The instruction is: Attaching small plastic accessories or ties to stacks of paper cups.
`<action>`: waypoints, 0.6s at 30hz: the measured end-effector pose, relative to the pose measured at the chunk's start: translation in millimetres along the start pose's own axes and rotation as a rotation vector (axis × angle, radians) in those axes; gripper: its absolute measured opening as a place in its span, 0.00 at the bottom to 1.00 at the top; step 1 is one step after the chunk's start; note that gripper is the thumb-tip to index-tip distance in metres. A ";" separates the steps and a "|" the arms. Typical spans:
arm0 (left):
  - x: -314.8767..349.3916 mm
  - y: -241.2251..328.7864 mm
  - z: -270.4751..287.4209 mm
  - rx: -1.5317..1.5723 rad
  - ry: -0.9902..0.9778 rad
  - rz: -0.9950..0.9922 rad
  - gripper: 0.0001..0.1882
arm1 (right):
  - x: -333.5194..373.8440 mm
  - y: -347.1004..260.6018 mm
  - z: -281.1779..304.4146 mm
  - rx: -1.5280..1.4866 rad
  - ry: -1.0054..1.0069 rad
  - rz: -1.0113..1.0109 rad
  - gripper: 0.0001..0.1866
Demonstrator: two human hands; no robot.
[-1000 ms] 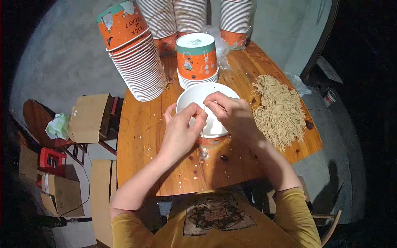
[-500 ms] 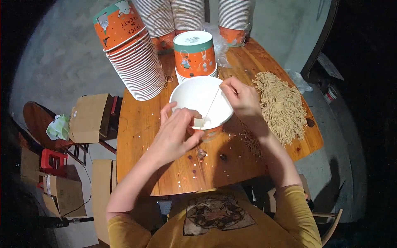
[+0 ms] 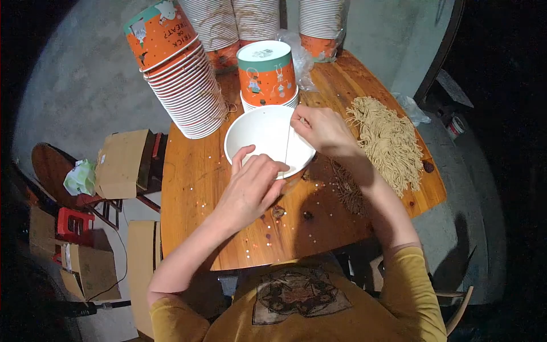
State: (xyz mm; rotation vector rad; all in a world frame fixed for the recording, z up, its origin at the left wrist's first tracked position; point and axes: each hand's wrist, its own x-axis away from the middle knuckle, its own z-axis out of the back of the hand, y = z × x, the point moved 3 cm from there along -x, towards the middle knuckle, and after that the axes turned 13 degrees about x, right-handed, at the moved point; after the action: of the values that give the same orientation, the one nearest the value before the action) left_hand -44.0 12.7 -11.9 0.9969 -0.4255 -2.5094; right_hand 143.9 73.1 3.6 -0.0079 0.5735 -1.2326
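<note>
A paper bucket (image 3: 256, 128), white inside, sits tipped toward me on the wooden table (image 3: 188, 216). My left hand (image 3: 249, 185) is closed over its near rim, fingers inside and thumb outside. Above the bucket's right side, my right hand (image 3: 325, 130) pinches a thin cord (image 3: 287, 142). Stretched taut, the cord runs down across the opening to my left fingertips at the near rim. Whether it passes through the wall there is hidden by my left hand. A heap of tan cords (image 3: 387, 142) lies to the right of my right forearm.
Just beyond, an orange bucket (image 3: 266, 80) with a green band stands upside down. A tall leaning stack of buckets (image 3: 185, 94) rises at the left, with more stacks (image 3: 322, 28) behind. Cardboard boxes (image 3: 122, 162) and a red stool (image 3: 74, 225) are left of the table.
My right hand has moved slightly left and the cord now hangs more upright. The bucket has shifted a little left, and my left fingers have closed in at the near rim.
</note>
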 end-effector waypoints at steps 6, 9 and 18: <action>0.2 4.5 -11.1 0.018 0.081 0.074 0.09 | -5.9 -4.9 -1.2 0.125 -0.065 -0.054 0.14; -1.7 5.2 -8.7 0.005 0.113 0.017 0.10 | -4.4 -9.9 1.5 0.167 -0.070 -0.055 0.14; 6.3 -8.6 18.4 -0.011 -0.073 0.126 0.14 | 7.8 -6.0 9.6 0.083 -0.171 -0.034 0.14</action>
State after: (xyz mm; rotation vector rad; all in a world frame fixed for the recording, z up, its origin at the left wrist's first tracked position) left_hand -63.4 19.7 -6.3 0.8497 -0.4803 -2.4378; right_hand 144.2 61.2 10.4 -0.0530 0.3744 -1.2743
